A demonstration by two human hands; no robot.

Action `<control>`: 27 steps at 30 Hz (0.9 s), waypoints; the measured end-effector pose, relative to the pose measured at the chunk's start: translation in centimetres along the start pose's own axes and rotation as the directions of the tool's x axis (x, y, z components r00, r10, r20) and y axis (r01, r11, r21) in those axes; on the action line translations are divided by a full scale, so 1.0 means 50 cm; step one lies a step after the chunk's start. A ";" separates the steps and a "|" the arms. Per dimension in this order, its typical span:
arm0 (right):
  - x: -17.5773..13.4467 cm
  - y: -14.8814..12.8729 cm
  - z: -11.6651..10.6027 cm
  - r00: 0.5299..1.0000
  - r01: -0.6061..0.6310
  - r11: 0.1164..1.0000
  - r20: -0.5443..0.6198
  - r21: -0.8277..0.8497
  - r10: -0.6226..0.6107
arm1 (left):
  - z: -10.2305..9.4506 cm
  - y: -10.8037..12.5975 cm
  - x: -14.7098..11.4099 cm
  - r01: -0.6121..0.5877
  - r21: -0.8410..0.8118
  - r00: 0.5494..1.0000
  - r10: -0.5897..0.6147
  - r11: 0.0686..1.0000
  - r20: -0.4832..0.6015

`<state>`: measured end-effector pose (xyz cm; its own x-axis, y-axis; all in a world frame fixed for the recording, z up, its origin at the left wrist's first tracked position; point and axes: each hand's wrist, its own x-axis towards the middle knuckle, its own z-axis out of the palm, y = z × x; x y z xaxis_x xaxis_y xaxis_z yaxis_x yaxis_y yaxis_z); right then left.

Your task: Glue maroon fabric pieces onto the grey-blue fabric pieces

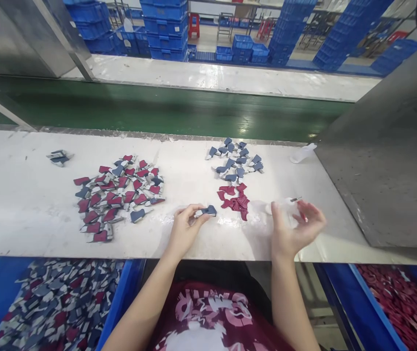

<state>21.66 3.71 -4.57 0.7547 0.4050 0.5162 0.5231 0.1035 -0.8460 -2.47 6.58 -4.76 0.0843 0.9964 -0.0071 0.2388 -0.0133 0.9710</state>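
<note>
My left hand [187, 225] pinches a small navy and pale grey plastic part [208, 210] just above the white bench. Off to the right, my right hand [296, 228] is raised, blurred, with its fingers curled. A bit of red and a thin dark tip show by its fingers; what it holds I cannot make out. Between the hands lies a small heap of dark red pieces [238, 202]. Behind it are several loose navy and grey parts [236, 161]. To the left spreads a larger pile of similar parts with dark red faces [121, 192].
Two parts [60, 157] lie apart at far left. A crumpled translucent object [302, 153] sits near the metal housing [387, 161] on the right. Blue bins below hold navy-grey parts [58, 307] and red pieces [402, 307]. A green belt [179, 109] runs behind the bench.
</note>
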 end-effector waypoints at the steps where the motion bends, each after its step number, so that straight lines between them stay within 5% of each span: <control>1: -0.011 -0.015 0.005 0.991 0.119 0.991 -0.049 -0.061 -0.122 | -0.001 -0.003 0.002 0.019 -0.100 1.000 -0.020 0.995 -0.010; 3: -0.033 -0.043 0.021 0.960 0.273 0.956 0.094 -0.110 -0.264 | -0.002 -0.007 0.003 0.038 -0.247 0.998 -0.047 0.968 -0.030; 5: -0.053 -0.061 0.047 0.889 0.297 0.946 0.400 -0.133 -0.223 | -0.002 -0.006 0.002 0.037 -0.298 0.997 -0.057 0.954 -0.057; 8: -0.067 -0.064 0.088 0.793 0.310 0.919 0.599 -0.243 -0.109 | -0.003 0.000 -0.004 0.028 -0.283 0.992 -0.061 0.959 -0.107; 14: -0.054 -0.058 0.111 0.733 0.144 0.960 0.677 -0.239 0.059 | -0.006 0.012 -0.013 0.015 -0.239 0.986 -0.054 0.971 -0.157; 17: -0.049 -0.081 0.092 0.694 -0.168 0.976 0.686 -0.139 0.217 | -0.004 0.015 -0.019 0.014 -0.157 0.981 -0.044 0.988 -0.191; 21: -0.064 -0.124 0.067 0.577 -0.583 0.813 0.709 0.010 0.405 | 0.002 0.017 -0.030 0.014 0.000 0.978 -0.014 1.000 -0.208; 24: -0.080 -0.150 0.056 0.533 -0.653 0.756 0.727 0.030 0.432 | 0.008 0.017 -0.037 -0.026 0.094 0.978 0.044 0.995 -0.203; 27: -0.090 -0.163 0.050 0.549 -0.623 0.782 0.729 0.032 0.408 | 0.012 0.018 -0.042 -0.089 0.153 0.978 0.116 0.984 -0.172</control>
<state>12.99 3.33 -0.31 0.3391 0.9272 -0.1591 -0.0733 -0.1425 -0.9871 -1.86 4.42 -4.02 -0.0564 0.9876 0.1465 0.3754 -0.1150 0.9197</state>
